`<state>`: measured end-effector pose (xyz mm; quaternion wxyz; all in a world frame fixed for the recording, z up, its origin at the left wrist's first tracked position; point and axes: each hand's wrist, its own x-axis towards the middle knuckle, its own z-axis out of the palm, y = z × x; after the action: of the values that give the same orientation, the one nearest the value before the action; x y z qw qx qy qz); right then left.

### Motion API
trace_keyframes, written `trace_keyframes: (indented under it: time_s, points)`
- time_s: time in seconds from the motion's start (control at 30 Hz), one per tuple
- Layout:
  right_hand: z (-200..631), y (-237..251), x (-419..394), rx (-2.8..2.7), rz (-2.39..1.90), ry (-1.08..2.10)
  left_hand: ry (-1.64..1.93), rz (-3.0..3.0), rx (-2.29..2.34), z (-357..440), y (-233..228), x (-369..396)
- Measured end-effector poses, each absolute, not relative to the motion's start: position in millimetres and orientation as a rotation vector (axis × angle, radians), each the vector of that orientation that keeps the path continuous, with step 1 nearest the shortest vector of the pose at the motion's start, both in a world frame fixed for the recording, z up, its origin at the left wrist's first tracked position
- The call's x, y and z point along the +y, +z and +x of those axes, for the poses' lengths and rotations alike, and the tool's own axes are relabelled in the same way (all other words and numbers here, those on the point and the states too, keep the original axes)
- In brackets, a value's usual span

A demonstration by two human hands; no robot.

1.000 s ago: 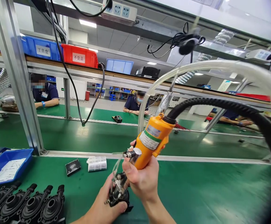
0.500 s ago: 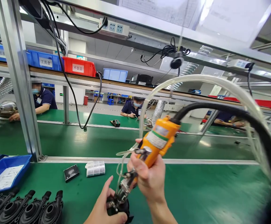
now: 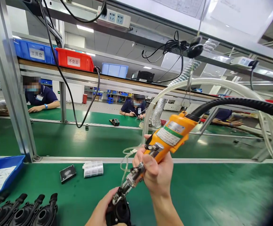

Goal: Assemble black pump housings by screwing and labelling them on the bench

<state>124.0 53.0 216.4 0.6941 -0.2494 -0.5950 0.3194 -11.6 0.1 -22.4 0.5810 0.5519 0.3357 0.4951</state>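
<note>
Green matting covers the bench (image 3: pixel 197 194) of an assembly line, with aluminium framing, coloured bins on a shelf at the upper left of the frame, and other people seated across the far belt.

At lower centre, the right hand (image 3: pixel 156 175) has its fingers wrapped tight round an orange powered screwdriver with a printed label (image 3: pixel 171 136), tilted so its metal nose (image 3: pixel 127 185) slants down and left. A thick black ribbed hose (image 3: pixel 244 105) and a clear plastic tube (image 3: pixel 209 82) arc from the tool's rear toward the right edge. The nose meets a small black moulded pump housing (image 3: pixel 119 213) at the bottom edge of the frame, standing on the bench. The left hand (image 3: pixel 101 213) cups that housing from the left; its fingers are mostly cut off by the frame, so I cannot tell how firmly they close on it.

At lower left lies a row of similar black pump housings (image 3: pixel 21 212), a blue tray (image 3: pixel 2 164) above them, and a small black block (image 3: pixel 67 173) beside a white packet (image 3: pixel 93 169) further back.

As I judge it, the risk is the slanted tool: a bit meeting the housing off-axis could slip, cross a thread or skid toward the left hand. The heavy hose may also tug the tool sideways.
</note>
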Motion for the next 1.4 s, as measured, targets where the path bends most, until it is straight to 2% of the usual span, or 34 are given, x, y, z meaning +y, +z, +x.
trace_keyframes:
  time_s: [0.17,0.47,0.8,0.97,1.1,1.23,1.4]
  points:
    - [123.3,215.4,56.4,-1.295,-0.550,0.790,1.114,1.284,0.859,-14.0,-30.1,0.0]
    - [111.8,210.2,50.3,-1.294,-0.522,0.896,1.098,1.327,0.824,-18.0,-5.5,-1.4]
    - [84.7,217.7,33.8,-1.361,-0.596,0.797,1.016,1.306,0.816,-17.7,26.3,-8.6]
    - [88.6,215.0,37.2,-1.343,-0.634,0.711,0.974,1.309,0.885,-22.2,10.2,-5.7]
    - [109.6,221.4,46.3,-1.284,-0.573,0.540,1.131,1.364,0.882,-31.0,-10.0,6.3]
    - [140.5,228.4,56.3,-1.245,-0.613,0.368,1.287,1.359,0.958,-38.9,-4.2,15.2]
    - [146.0,224.0,57.2,-1.263,-0.602,0.578,1.275,1.324,0.957,-41.9,9.8,16.1]
